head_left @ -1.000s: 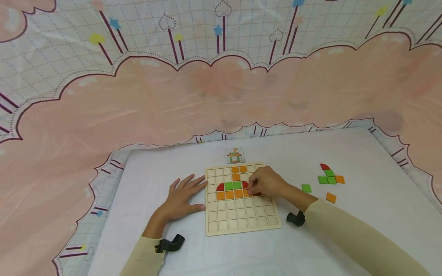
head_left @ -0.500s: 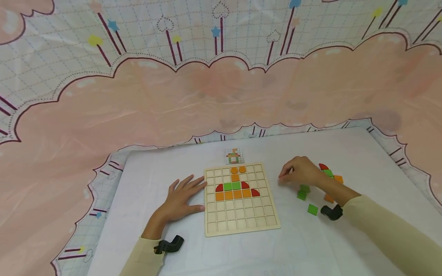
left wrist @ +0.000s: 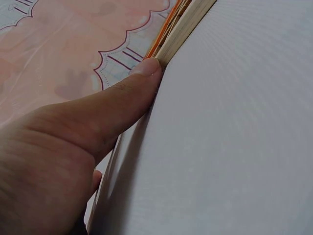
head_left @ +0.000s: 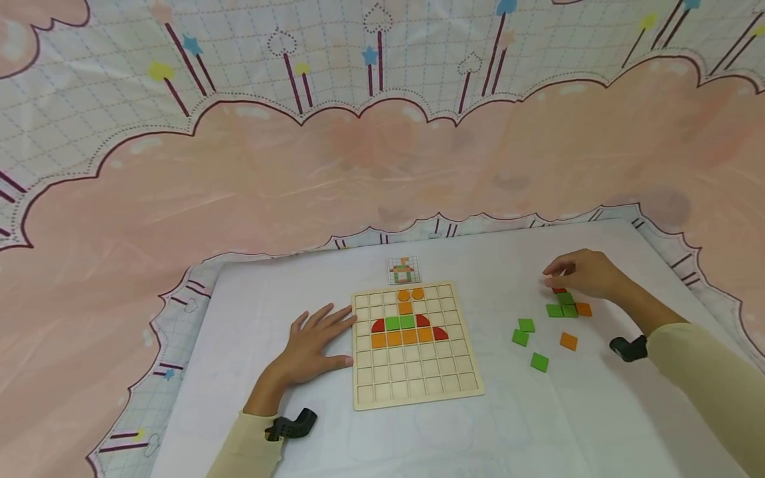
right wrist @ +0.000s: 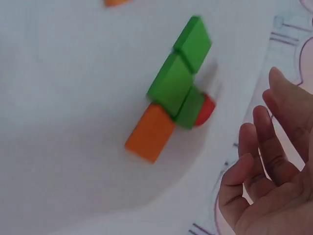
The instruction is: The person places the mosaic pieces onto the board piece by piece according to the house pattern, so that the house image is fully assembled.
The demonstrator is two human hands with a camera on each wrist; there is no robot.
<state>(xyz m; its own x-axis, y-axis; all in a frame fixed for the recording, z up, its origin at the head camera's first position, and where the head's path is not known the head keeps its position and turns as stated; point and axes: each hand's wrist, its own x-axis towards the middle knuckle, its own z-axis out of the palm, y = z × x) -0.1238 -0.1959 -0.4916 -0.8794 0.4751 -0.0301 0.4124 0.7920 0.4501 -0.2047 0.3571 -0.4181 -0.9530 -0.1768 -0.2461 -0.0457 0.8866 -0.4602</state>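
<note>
A wooden grid board (head_left: 418, 385) lies on the white table, carrying orange squares, green squares, orange discs and red quarter-circles in its upper cells. My left hand (head_left: 313, 346) rests flat at the board's left side, fingers spread; in the left wrist view its thumb (left wrist: 139, 78) touches the board's edge. Over at the right, my right hand (head_left: 588, 273) hovers above a loose red quarter-circle (right wrist: 206, 110), which it partly hides in the head view. Its fingers are loosely bent and hold nothing. Beside the red piece lie green squares (right wrist: 172, 85) and an orange square (right wrist: 150, 132).
Behind the board lies a small pattern card (head_left: 404, 270) with a coloured figure. Between board and right arm are loose green squares (head_left: 540, 362) and an orange square (head_left: 569, 341). A patterned cloth (head_left: 358, 172) hangs behind the table.
My right hand has left the red quarter-circle in the board's orange row and moved right to the loose pieces. The left hand stays at the board's side.
</note>
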